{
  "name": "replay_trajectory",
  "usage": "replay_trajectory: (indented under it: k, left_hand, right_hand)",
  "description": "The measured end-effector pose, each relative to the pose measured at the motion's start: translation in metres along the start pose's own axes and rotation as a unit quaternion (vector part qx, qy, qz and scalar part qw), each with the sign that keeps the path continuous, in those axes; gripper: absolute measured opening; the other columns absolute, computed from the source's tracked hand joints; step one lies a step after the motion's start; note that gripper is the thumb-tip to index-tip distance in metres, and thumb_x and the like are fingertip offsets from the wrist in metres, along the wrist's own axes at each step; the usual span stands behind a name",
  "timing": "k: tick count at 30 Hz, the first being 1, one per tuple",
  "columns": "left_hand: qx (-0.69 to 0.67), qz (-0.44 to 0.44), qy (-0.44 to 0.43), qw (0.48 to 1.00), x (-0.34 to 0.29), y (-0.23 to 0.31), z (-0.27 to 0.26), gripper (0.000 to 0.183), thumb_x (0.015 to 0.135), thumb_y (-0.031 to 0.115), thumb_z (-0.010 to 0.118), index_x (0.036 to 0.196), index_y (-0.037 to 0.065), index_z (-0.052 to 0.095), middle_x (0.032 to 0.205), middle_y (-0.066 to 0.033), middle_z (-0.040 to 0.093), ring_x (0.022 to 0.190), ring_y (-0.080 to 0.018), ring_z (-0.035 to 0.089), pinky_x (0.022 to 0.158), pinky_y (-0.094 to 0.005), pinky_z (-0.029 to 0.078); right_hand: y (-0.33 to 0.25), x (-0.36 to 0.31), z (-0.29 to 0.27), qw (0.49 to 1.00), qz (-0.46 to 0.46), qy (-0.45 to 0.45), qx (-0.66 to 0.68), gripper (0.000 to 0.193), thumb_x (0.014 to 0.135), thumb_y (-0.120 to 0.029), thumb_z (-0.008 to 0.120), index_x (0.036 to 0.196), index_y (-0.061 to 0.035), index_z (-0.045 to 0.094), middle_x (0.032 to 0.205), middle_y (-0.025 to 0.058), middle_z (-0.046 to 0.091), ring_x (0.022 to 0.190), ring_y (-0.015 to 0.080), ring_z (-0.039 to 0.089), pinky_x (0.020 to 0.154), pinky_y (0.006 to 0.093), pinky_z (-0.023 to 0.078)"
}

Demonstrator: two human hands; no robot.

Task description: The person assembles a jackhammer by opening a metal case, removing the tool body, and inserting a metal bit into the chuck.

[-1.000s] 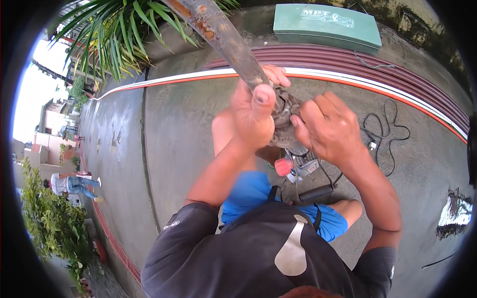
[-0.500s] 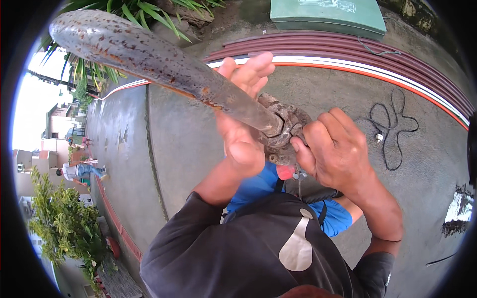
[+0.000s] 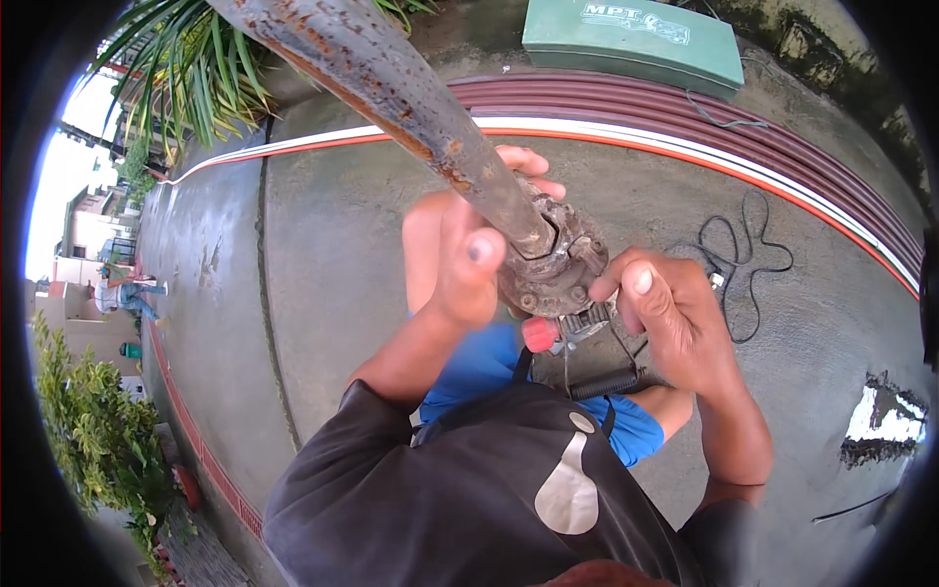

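The left hand [image 3: 464, 276] is holding spread fingers around the pipe [image 3: 396, 108]; the right hand [image 3: 682, 318] is curling fingers beside its flange [image 3: 555, 282], grip unclear.

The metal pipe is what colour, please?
The metal pipe is grey with rusty brown patches, best in head view.

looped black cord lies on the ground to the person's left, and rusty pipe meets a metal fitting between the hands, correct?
No: the head view shows the looped black cord on the ground to the person's right. The rusty pipe meets a metal fitting between the left hand and right hand.
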State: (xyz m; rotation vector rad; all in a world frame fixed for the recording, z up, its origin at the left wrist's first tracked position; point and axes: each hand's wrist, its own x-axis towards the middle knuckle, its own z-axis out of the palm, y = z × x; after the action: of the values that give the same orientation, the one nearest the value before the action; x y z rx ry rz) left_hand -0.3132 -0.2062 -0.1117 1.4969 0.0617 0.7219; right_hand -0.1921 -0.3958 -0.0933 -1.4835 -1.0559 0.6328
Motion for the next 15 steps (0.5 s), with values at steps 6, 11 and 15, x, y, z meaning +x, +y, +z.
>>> replay_trajectory:
  k: [6,11,15]
  left_hand:
    - [-0.074,-0.035,0.045,0.996,-0.011,0.001,0.014,0.08,0.091,0.061,0.056,0.134,-0.005,0.043,0.128,-0.0169,0.051,0.116,-0.0272,0.059,0.094,-0.041,0.049]
    - [-0.066,0.054,-0.07,0.994,-0.009,0.002,0.018,0.081,0.085,0.048,0.072,0.137,-0.005,0.038,0.125,-0.0168,0.051,0.108,-0.0264,0.061,0.094,-0.0383,0.048]
    - [0.28,0.173,-0.049,0.943,-0.01,-0.001,0.026,0.088,0.073,0.039,0.082,0.135,-0.007,0.038,0.119,-0.0198,0.05,0.097,-0.0286,0.06,0.088,-0.0401,0.048]
  right_hand:
    - [-0.021,-0.005,-0.008,0.961,0.238,-0.068,0.121,0.056,0.104,-0.051,0.051,0.095,0.0023,0.065,0.062,0.003,0.057,0.058,0.0102,0.051,0.053,0.0288,0.041]
    - [-0.024,-0.014,0.002,0.994,0.108,0.01,-0.033,0.041,0.101,-0.039,0.061,0.084,-0.0011,0.059,0.062,0.0089,0.06,0.054,0.0167,0.054,0.053,0.0338,0.046]
    - [-0.024,-0.015,0.007,0.922,-0.086,0.041,-0.375,0.026,0.088,-0.023,0.071,0.08,-0.0058,0.053,0.067,0.0118,0.059,0.058,0.0292,0.059,0.054,0.0399,0.049]
